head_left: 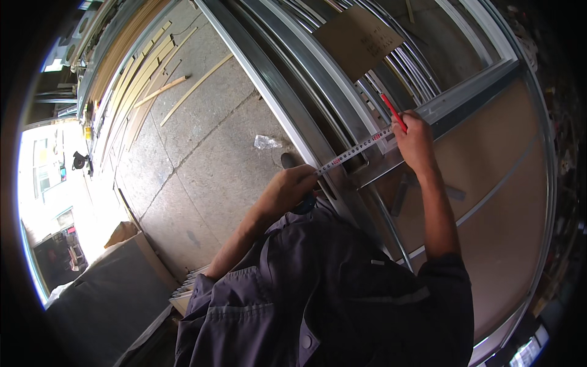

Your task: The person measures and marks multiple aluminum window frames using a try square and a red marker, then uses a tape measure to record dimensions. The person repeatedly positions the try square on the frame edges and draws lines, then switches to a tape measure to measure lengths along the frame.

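A white tape measure blade (356, 150) stretches across the metal channels of a frame (276, 101) in front of me. My left hand (282, 192) is closed around the tape measure at the blade's near-left end; a dark bluish case (304, 204) shows partly beneath the fingers. At the blade's other end, my right hand (417, 145) is closed, gripping a red pencil (393, 112) that points up and away to the left. The fingers of this hand also meet the blade, though whether they pinch it I cannot tell.
A brown cardboard piece (358, 41) with handwriting lies over metal rods on the right. Brown panels (501, 238) sit within the frame. On the concrete floor (202, 153) are wooden strips (143, 70) and crumpled clear plastic (267, 142). A grey-covered box (116, 293) stands at lower left.
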The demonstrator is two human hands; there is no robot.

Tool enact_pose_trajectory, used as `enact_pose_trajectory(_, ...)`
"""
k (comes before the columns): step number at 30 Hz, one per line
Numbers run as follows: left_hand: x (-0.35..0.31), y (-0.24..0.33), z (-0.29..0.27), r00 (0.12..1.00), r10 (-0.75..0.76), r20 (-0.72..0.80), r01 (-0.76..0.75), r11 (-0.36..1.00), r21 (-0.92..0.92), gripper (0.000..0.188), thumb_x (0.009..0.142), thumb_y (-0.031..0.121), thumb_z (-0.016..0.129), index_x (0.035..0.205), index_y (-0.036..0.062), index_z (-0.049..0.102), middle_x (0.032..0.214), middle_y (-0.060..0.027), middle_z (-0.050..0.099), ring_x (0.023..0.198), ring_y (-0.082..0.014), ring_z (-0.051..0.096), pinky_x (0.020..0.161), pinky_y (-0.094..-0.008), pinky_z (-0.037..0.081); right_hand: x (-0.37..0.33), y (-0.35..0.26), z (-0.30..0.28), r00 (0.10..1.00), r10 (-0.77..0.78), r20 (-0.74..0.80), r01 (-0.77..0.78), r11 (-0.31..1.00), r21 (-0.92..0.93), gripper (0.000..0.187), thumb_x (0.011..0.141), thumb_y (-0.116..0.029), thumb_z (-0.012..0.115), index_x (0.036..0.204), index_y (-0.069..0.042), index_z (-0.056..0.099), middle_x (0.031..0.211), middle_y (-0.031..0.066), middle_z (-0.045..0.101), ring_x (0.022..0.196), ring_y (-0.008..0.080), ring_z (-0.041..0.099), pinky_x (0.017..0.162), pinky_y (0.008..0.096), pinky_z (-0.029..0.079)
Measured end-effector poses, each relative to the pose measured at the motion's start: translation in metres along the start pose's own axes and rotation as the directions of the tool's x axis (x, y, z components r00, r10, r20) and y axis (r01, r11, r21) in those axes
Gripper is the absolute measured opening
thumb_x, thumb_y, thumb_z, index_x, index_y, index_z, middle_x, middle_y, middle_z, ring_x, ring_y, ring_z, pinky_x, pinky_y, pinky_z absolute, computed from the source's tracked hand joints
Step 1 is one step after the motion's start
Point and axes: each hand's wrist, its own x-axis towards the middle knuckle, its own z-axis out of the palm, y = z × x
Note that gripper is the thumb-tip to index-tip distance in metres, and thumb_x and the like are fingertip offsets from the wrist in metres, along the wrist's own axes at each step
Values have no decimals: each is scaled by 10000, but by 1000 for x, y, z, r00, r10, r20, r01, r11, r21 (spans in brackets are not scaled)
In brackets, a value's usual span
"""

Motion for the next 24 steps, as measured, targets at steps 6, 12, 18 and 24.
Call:
enact_pose_trajectory(6, -2, 13, 1, 1000, -15, -13, 16, 999, 35, 256, 964, 219, 551, 991, -5, 674, 798, -94, 674, 736, -156, 639, 685, -325, 503, 0, -2, 3, 997, -11, -72, 10, 1000, -15, 72, 867, -38, 642, 899, 22, 667, 891, 182, 659, 840, 393, 654, 724, 434, 524)
enact_pose_trajectory(12, -2, 18, 3, 1000, -9, -28, 11, 996, 83, 272, 955, 230, 563, 974, -14, 682, 780, -116, 668, 724, -162, 629, 682, -339, 501, 2, -4, 3, 996, 3, -87, -5, 1000, -28, 81, 869, -40, 645, 907, 26, 672, 894, 190, 658, 846, 395, 655, 726, 437, 523)
enact_pose_trajectory(18, 1, 15, 4, 999, -34, -30, 37, 993, 112, 277, 948, 229, 574, 998, -18, 688, 774, -115, 675, 726, -156, 635, 684, -334, 504, 2, -2, 4, 995, 24, -100, -25, 1000, -7, 80, 863, -29, 644, 911, 25, 677, 901, 196, 660, 846, 396, 659, 719, 438, 527)
enact_pose_trajectory(24, 2, 17, 5, 997, -62, -40, 67, 990, 125, 284, 951, 232, 575, 998, -21, 696, 775, -98, 684, 725, -137, 634, 675, -313, 503, 1, -4, 5, 989, 39, -140, -39, 999, 5, 86, 873, -38, 640, 911, 30, 676, 895, 207, 659, 835, 406, 659, 705, 439, 526)
